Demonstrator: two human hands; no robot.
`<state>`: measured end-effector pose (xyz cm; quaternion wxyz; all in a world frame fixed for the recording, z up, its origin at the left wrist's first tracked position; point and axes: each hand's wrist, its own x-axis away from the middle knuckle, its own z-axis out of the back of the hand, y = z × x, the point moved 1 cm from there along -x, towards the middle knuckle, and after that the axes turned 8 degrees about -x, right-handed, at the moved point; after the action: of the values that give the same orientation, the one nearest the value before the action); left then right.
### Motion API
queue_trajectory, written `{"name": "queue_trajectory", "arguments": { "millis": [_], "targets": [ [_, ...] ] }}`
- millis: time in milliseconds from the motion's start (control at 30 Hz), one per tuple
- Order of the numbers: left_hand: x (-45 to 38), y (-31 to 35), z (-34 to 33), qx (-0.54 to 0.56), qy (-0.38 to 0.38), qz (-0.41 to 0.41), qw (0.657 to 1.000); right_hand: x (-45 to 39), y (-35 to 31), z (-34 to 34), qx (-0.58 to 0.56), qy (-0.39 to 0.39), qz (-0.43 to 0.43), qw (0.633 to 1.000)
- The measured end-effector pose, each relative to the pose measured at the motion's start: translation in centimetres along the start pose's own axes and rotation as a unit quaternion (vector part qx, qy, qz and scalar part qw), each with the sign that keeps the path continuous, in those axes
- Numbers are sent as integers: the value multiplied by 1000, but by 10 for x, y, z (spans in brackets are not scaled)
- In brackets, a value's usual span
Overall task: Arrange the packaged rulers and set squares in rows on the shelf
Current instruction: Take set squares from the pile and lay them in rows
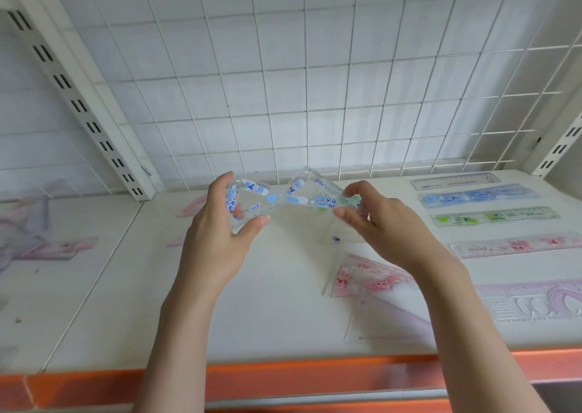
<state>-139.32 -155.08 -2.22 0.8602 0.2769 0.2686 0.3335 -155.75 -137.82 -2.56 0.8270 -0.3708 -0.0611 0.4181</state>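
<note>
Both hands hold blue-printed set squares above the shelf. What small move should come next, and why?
Probably lower the blue set square in the right hand onto the bare shelf just behind the pink set square. The rulers already lie in a row on the right, and the left hand holds another blue set square to follow.

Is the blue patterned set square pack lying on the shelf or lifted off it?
Lifted: the left hand and right hand hold the blue pack above the shelf.

White shelf (195, 302) with rulers (496, 217) in a row, pink set square (362, 277).
</note>
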Motion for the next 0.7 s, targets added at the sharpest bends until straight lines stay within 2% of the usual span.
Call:
{"name": "queue_trajectory", "arguments": {
  "millis": [233,433,700],
  "targets": [
    [5,-16,20,-21,-10,2,1000,-3,-17,-16,12,-4,13,1000],
    [5,-34,40,-106,28,8,994,-8,-24,-31,10,0,21,1000],
    [15,-55,62,-50,28,11,998,-10,-47,-44,25,20,44,999]
  ]
}}
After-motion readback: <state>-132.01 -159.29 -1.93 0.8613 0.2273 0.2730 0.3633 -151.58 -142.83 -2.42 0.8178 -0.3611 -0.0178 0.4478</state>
